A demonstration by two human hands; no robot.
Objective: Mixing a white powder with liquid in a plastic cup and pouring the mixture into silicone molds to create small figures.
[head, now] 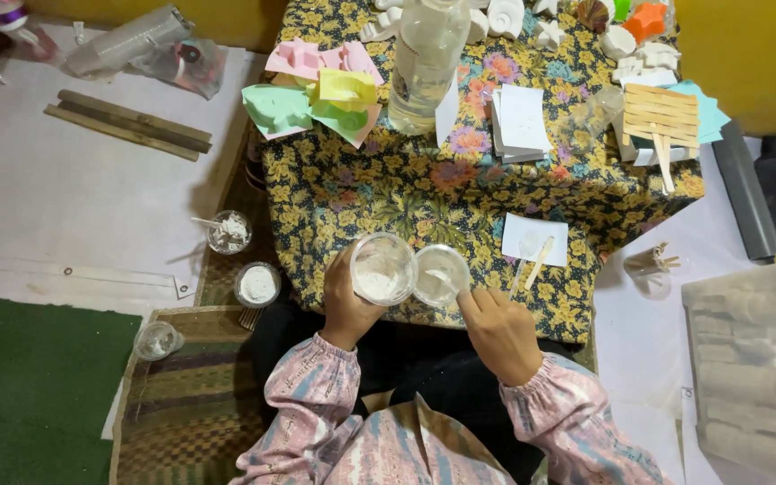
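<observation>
A low table draped in a yellow floral cloth carries a clear plastic bottle near its far edge. Left of the bottle lie pastel silicone moulds; right of it sits a stack of white cards. Wooden craft sticks rest at the right edge, white plaster figures in the far right corner. Two small cups of white powder stand on the floor by the table's left side.

Left hand tilts powder cup; right hand steadies second cup.
</observation>
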